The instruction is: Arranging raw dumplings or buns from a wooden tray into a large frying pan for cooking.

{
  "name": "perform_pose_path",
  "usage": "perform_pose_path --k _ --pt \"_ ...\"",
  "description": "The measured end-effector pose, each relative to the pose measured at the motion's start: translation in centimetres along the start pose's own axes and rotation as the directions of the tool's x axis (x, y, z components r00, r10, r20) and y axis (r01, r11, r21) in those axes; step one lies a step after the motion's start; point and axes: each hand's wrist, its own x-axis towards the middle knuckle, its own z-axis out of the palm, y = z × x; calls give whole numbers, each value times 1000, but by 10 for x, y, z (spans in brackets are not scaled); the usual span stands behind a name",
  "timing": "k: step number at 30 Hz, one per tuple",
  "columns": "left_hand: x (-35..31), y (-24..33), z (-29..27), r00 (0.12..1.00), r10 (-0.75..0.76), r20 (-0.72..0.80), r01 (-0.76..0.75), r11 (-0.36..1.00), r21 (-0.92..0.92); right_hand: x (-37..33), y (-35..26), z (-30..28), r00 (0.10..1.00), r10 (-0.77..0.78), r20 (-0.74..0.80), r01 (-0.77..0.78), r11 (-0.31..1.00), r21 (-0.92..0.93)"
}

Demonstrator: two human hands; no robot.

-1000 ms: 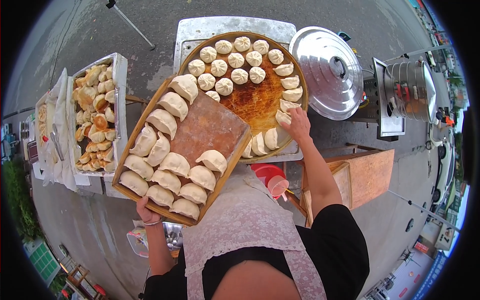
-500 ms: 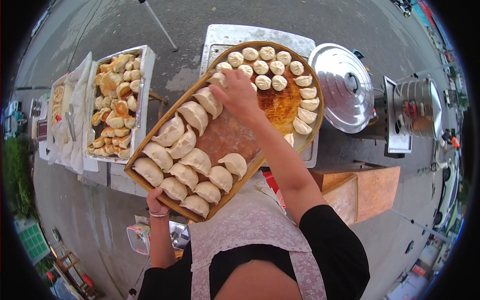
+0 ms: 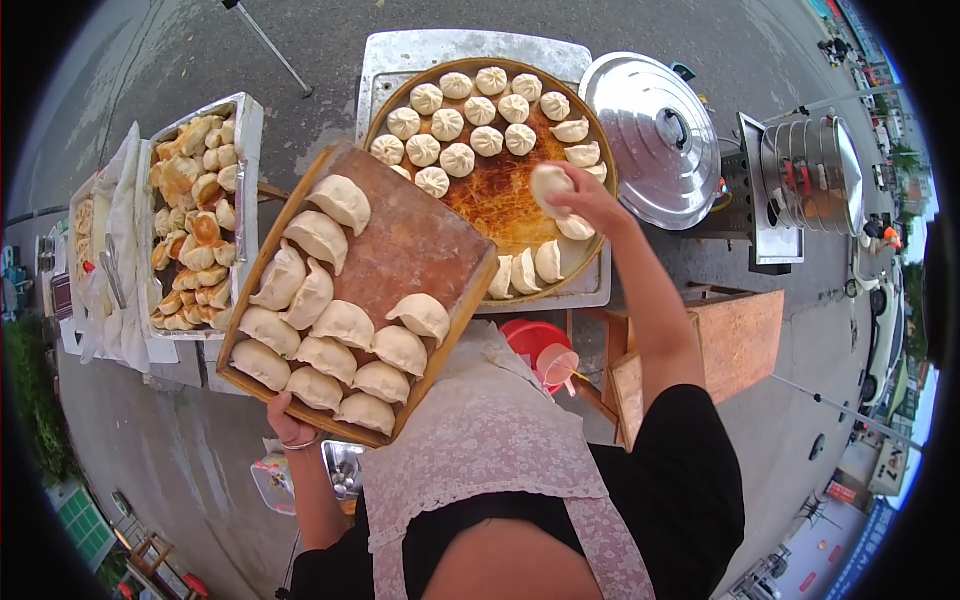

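My left hand [image 3: 289, 420] grips the near-left corner of a wooden tray [image 3: 415, 225], held tilted over the near-left side of a round pan [image 3: 495, 212]. Large crescent dumplings [image 3: 343, 326] of raw dough lie on the tray's left and near parts. Over the right part of the pan, my right hand [image 3: 596, 204] is closed on a dumpling [image 3: 547, 190]. Small round pleated buns [image 3: 457, 160] stand in the pan's far and left parts. Along its right and near rim sit folded dumplings [image 3: 549, 261]; the hand partly hides some there.
To the left, a foil-lined tray [image 3: 247, 160] holds browned buns and dumplings. A big round metal lid [image 3: 650, 130] lies right of the pan, with stacked steel pots [image 3: 812, 175] beyond. Nearer are a wooden box [image 3: 735, 350] and a red basin [image 3: 525, 338] with a clear scoop.
My right hand has moved from the tray's far end to the pan's right side, carrying a dumpling. The tray has shifted left and nearer, uncovering more of the pan. More dumplings show at the near rim.
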Motion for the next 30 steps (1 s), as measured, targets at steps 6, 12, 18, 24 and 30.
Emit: perform_pose_path --k 6,12,18,24,30 --pt "-2 -4 -8 1000 29 1 -29 1000 -12 -37 38 -66 968 40 246 236 172 -956" --pt "-6 -12 2 995 81 -50 -81 997 -4 -27 72 -52 812 246 530 579 -224 -784" --pt "-7 -13 -10 994 81 -74 -81 997 13 -16 83 -43 696 134 705 716 -67 -695" --pt "-8 -13 -13 994 73 -77 -71 997 30 -17 75 -43 642 237 729 757 -44 -652" --pt "-10 -13 -4 995 77 -65 -77 997 8 -29 55 -63 725 75 685 688 -119 -716"
